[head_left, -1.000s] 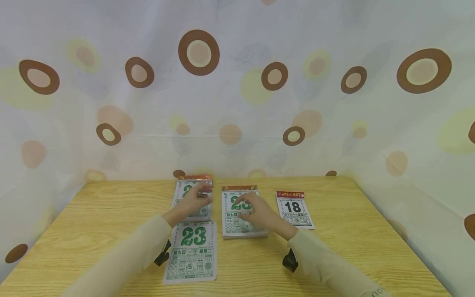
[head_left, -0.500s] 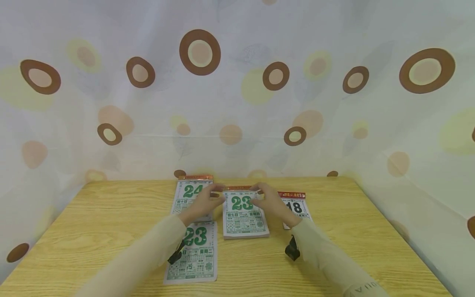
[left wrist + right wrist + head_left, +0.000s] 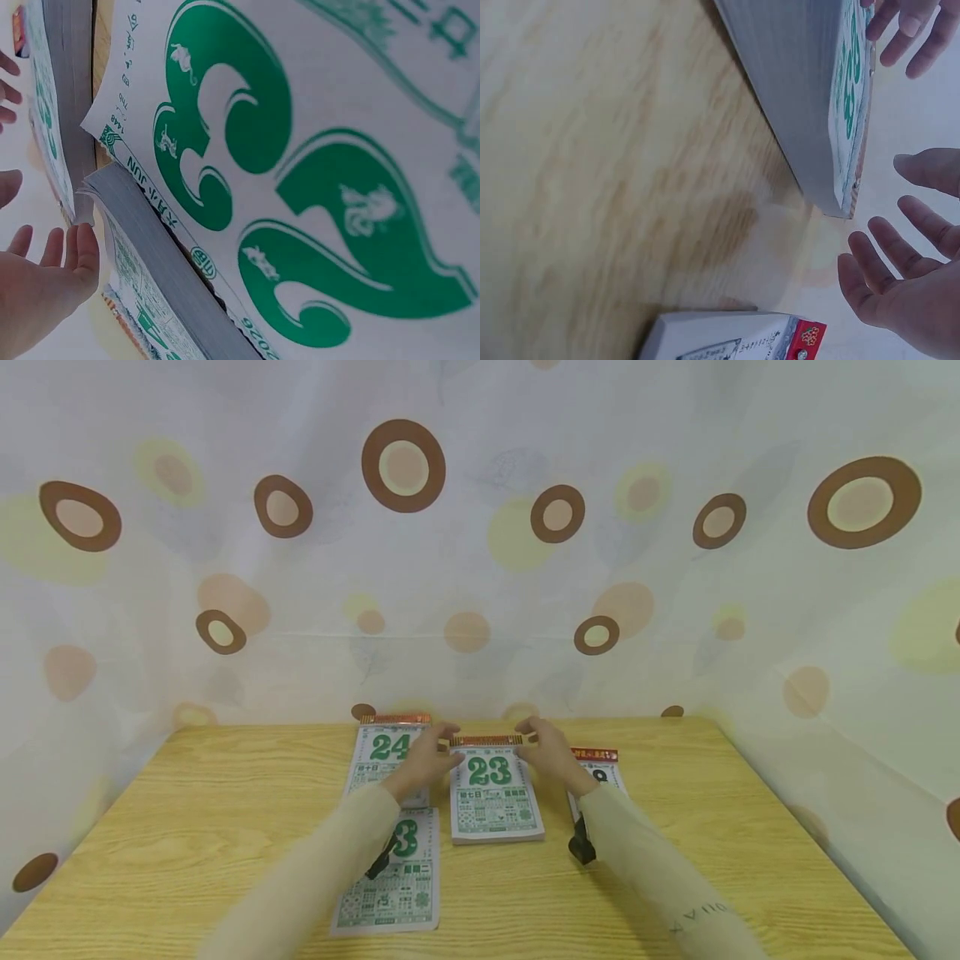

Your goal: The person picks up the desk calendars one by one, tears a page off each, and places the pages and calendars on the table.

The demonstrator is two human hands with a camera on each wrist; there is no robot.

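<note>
left hand (image 3: 425, 762) and right hand (image 3: 551, 755), each loosely spread, flank the tear-off calendar (image 3: 497, 803) reading "23" on the surface (image 3: 495, 897) between them.

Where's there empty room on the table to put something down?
Bare table: right of the rightmost calendar, and left of the 24 calendar. It's crowded around the middle calendar, between the left hand and right hand.

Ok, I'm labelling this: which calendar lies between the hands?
The middle calendar, the green 23 with a red strip; left hand and right hand flank that strip. The 24 calendar lies left, the black-numbered calendar right.
</note>
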